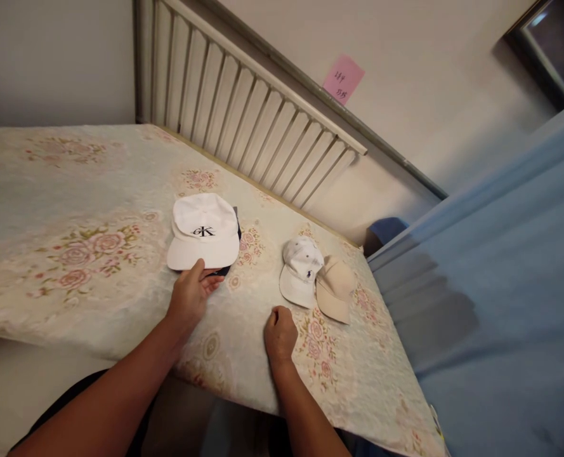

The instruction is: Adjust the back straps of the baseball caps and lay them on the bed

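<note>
A white cap with a black logo [204, 230] lies on the flowered mattress [72, 209], stacked on a dark cap whose edge shows beneath it. My left hand [191, 295] touches the front of its brim, thumb on top and fingers slipped under the brim. My right hand [278, 333] rests on the mattress as a loose fist with nothing visible in it. Just beyond the right hand lie a smaller white cap [301, 271] and a beige cap [335, 287], side by side and touching.
A slatted headboard [243, 108] stands along the far edge of the mattress. A pink note [343, 78] is stuck on the wall above it. A blue curtain [500, 273] hangs close on the right. The near mattress edge runs just under my forearms.
</note>
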`<action>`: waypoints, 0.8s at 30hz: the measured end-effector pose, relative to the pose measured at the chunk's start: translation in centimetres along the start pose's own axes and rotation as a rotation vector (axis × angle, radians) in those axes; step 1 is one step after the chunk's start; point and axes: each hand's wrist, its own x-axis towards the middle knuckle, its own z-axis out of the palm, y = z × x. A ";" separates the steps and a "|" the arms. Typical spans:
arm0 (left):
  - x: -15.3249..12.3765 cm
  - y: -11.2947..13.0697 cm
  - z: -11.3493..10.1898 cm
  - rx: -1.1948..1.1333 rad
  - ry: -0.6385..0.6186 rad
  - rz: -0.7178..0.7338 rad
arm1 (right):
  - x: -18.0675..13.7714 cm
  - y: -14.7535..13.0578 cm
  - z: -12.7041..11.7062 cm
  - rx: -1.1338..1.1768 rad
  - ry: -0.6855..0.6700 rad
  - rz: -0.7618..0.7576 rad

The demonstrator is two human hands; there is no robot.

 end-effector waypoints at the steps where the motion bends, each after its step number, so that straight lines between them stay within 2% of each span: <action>1: 0.2 0.2 0.1 -0.033 -0.033 -0.012 | 0.0 0.0 0.0 -0.001 0.001 -0.001; 5: 1.1 0.4 0.6 -0.151 -0.049 -0.097 | 0.0 0.0 0.0 0.008 0.011 -0.008; 9: 1.4 0.2 1.1 -0.178 -0.061 -0.121 | 0.0 0.0 0.1 0.001 0.009 -0.015; 13: 1.2 -0.1 1.2 -0.165 -0.076 -0.075 | 0.0 0.1 0.1 -0.006 0.006 -0.019; 18: 1.0 -0.7 0.8 -0.098 -0.166 0.029 | -0.1 0.1 0.1 -0.011 0.009 -0.017; 24: 0.3 -1.5 0.8 0.015 -0.244 0.046 | -0.1 0.0 0.0 0.004 0.011 -0.016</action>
